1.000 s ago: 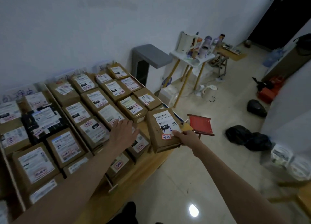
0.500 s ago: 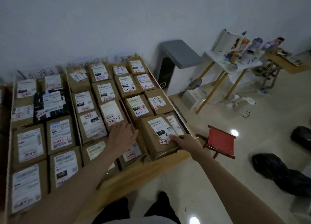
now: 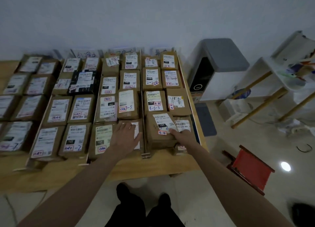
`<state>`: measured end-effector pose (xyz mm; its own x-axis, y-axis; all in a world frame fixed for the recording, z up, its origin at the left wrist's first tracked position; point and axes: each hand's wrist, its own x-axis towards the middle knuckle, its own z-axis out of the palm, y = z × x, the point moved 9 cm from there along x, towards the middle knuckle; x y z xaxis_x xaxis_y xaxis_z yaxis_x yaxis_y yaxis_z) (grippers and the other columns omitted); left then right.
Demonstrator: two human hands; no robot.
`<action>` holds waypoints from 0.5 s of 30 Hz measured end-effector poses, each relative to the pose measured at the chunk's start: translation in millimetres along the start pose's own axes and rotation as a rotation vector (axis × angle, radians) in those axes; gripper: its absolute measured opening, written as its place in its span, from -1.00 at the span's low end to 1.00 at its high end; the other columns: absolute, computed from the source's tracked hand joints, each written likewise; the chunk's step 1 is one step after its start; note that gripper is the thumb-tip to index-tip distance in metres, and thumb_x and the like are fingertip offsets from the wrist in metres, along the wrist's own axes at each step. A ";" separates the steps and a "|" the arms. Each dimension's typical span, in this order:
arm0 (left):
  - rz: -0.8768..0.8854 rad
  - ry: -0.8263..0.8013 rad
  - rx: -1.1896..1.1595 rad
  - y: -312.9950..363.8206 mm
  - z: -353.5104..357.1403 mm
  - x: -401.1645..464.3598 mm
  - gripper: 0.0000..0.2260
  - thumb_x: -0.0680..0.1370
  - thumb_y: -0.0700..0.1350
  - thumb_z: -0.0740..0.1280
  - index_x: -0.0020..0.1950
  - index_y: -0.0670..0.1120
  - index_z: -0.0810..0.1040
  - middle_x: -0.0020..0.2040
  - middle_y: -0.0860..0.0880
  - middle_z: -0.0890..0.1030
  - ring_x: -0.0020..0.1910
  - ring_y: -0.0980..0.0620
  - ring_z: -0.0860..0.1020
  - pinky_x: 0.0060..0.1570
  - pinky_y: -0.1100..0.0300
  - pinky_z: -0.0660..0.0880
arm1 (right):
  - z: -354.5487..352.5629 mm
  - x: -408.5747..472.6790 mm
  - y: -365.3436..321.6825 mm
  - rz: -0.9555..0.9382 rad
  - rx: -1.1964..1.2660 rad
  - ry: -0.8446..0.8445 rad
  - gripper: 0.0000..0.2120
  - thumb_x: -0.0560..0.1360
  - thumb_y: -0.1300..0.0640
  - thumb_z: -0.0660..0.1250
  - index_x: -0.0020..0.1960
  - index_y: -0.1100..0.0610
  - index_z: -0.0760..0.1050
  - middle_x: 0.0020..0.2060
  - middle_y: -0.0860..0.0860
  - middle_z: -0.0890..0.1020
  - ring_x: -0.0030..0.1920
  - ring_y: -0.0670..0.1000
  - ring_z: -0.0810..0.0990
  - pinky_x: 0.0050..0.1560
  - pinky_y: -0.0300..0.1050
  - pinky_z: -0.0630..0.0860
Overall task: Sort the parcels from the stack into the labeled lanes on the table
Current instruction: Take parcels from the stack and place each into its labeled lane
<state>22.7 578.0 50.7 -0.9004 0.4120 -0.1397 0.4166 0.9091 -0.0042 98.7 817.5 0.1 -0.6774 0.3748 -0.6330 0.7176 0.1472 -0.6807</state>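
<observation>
A brown cardboard parcel (image 3: pixel 159 130) with a white label marked 15H lies at the front of the rightmost lane. My right hand (image 3: pixel 183 136) holds its near right corner, thumb on the label. My left hand (image 3: pixel 125 139) lies flat, fingers spread, on a parcel (image 3: pixel 136 136) at the front of the neighbouring lane to the left. Several labelled brown parcels (image 3: pixel 153 102) fill the lanes of the wooden table (image 3: pixel 153 165). Thin wooden dividers (image 3: pixel 144 146) separate the lanes, and paper lane signs (image 3: pixel 86 53) stand against the wall.
A black-wrapped parcel (image 3: pixel 83 82) sits in a left lane. To the right of the table stand a grey-topped bin (image 3: pixel 219 70), a white side table (image 3: pixel 265 83) and a red stool (image 3: pixel 250 168). My feet (image 3: pixel 143 197) are on the tiled floor.
The view swung left toward the table. My right hand brought the 15H parcel down into the front of the rightmost lane. My left hand stayed on the neighbouring parcel.
</observation>
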 end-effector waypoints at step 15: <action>-0.023 -0.040 -0.074 6.1 10.7 18.1 -0.53 0.64 0.17 0.08 0.42 -0.08 0.42 0.35 -0.02 0.48 0.39 -0.07 0.34 0.43 0.04 0.17 | 25.4 25.3 5.6 -0.033 -0.370 0.038 -0.48 0.52 -0.12 0.40 0.23 0.28 0.45 0.14 0.16 0.57 0.14 0.15 0.58 0.07 -0.04 0.57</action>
<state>10.2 590.4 37.6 -0.9033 0.3895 -0.1798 0.3842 0.9210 0.0648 81.5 804.6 -29.1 -0.6999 0.3966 -0.5939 0.7098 0.4783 -0.5171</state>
